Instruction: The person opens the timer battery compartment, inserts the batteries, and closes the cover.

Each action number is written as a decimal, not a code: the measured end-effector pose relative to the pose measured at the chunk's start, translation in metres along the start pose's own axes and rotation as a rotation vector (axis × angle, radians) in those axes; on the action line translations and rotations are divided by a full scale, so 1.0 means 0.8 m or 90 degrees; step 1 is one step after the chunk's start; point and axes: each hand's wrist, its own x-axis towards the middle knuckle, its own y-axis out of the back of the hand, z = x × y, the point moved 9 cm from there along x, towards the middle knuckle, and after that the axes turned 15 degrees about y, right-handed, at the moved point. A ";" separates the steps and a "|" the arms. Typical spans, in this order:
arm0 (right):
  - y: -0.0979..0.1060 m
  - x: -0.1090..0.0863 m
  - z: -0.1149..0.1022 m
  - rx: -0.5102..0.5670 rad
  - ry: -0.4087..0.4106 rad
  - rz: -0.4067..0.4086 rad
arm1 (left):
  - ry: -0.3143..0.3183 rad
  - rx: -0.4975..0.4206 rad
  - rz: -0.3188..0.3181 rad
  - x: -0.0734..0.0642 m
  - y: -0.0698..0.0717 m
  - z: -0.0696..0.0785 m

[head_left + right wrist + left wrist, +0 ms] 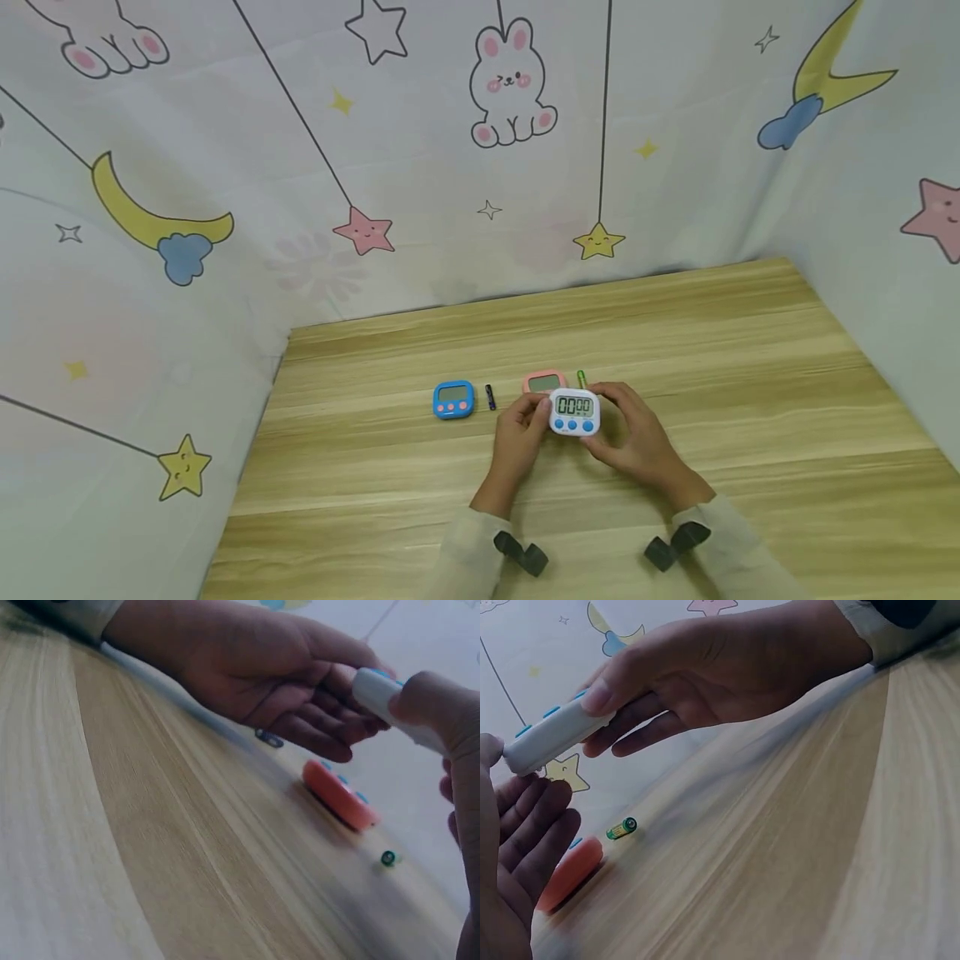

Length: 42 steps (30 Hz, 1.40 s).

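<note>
A white digital timer (575,412) with blue buttons is held up above the table, its screen reading 00 00. My left hand (517,437) holds its left edge between thumb and fingers. On the other side, my right hand (637,442) grips the timer, the thumb pressing on it in the left wrist view. Just behind lies a pink timer (544,382), partly hidden by the white one. A green battery (581,378) is beside the pink timer, also seen in the left wrist view as a green battery (621,829).
To the left on the wood-grain table (360,483) lie a blue timer (453,400) with pink buttons and a dark battery (491,397). A white cloth (435,167) printed with stars, moons and a rabbit hangs around the table's back and sides.
</note>
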 end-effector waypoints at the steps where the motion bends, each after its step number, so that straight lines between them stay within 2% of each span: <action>1: 0.002 0.000 0.001 -0.001 -0.005 -0.001 | -0.006 -0.003 -0.001 0.000 0.001 0.001; 5: 0.013 -0.001 0.010 0.007 -0.025 0.013 | -0.050 -0.016 0.004 0.002 0.005 0.006; 9: 0.026 -0.005 0.024 0.025 -0.033 0.040 | -0.104 -0.016 0.027 0.010 0.012 -0.005; 12: 0.036 -0.010 0.036 0.018 -0.046 0.054 | -0.144 0.018 0.059 0.017 0.016 -0.015; 14: 0.043 -0.013 0.043 -0.005 -0.065 0.056 | -0.170 0.061 0.086 0.018 0.019 -0.014; 18: 0.054 -0.020 0.059 -0.074 -0.124 0.032 | -0.188 0.161 0.116 0.021 0.018 -0.012; 21: 0.063 -0.025 0.068 -0.107 -0.161 0.017 | -0.174 0.229 0.113 0.027 0.014 -0.015; 27: 0.080 -0.034 0.089 -0.117 -0.221 0.025 | -0.112 0.328 0.089 0.040 0.005 -0.025; 31: 0.084 -0.038 0.098 -0.120 -0.249 0.028 | -0.083 0.373 0.074 0.046 0.004 -0.032; 35: 0.085 -0.040 0.099 -0.127 -0.268 0.025 | -0.061 0.408 0.076 0.049 0.006 -0.037; 39: 0.087 -0.041 0.102 -0.132 -0.286 0.023 | -0.048 0.420 0.081 0.054 0.008 -0.039; 42: 0.086 -0.041 0.103 -0.130 -0.295 0.013 | -0.033 0.429 0.071 0.057 0.007 -0.042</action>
